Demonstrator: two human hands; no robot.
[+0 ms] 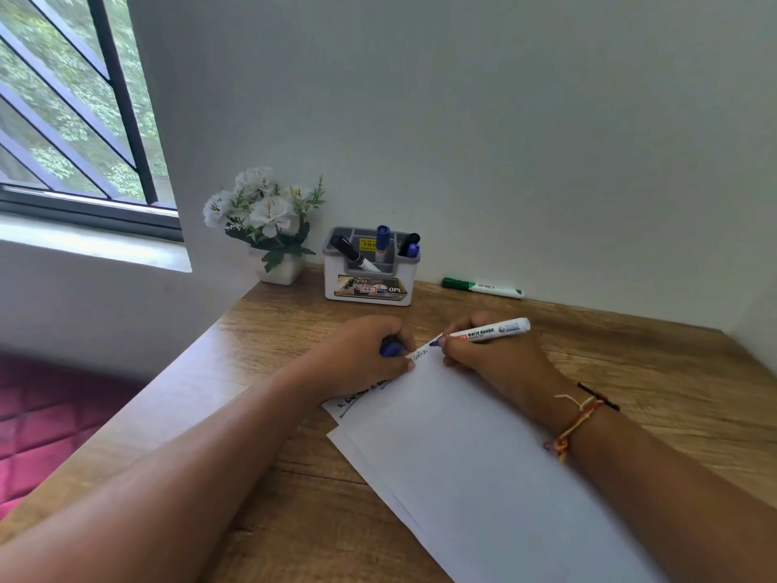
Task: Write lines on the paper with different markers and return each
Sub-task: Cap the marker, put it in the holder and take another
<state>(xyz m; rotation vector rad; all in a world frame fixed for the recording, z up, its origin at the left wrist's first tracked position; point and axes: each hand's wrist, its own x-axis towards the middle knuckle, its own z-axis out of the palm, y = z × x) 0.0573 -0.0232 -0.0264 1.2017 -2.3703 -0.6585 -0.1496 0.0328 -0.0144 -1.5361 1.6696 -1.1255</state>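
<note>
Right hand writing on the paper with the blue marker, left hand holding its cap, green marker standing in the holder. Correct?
No: the head view shows the green marker lying on the desk beside the holder. The right hand with the blue marker on the paper and the left hand holding the cap are correct.

Head view; looks down, close, over desk point(294, 477).

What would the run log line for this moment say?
step: writing line | right hand: grips blue marker, tip at paper | left hand: holds blue cap on paper | green marker: on desk by wall
</note>
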